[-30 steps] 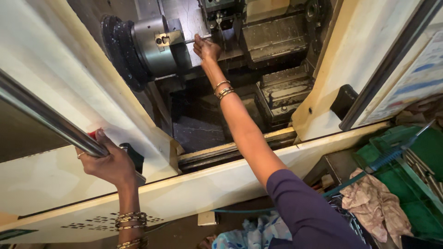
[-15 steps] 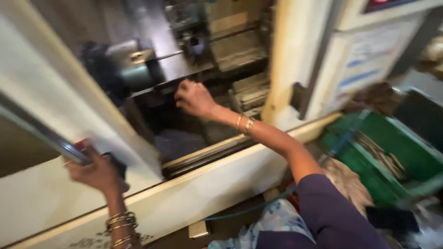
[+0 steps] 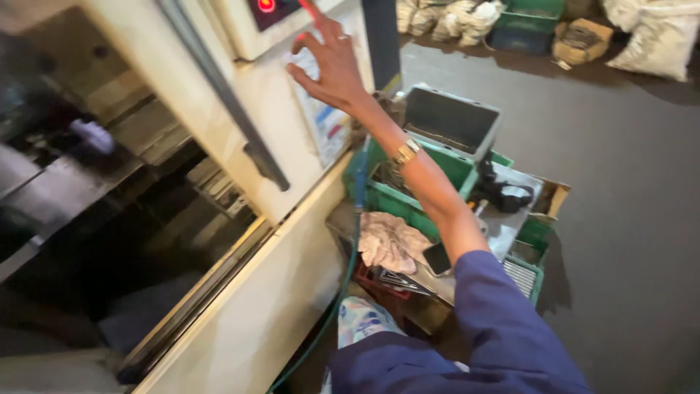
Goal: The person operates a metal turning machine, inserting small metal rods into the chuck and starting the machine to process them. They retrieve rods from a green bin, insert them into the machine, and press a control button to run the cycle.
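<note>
Cream control panel (image 3: 321,109), met by right hand (image 3: 332,62).
Fingers spread, grasping nothing, 1 fingertip raised toward red-lit button (image 3: 266,6); green crate (image 3: 408,197) below wrist.

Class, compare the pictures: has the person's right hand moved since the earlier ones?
Yes. The right hand has left the open machine bay and gone rightward, up to the cream control panel with the red light.
</note>
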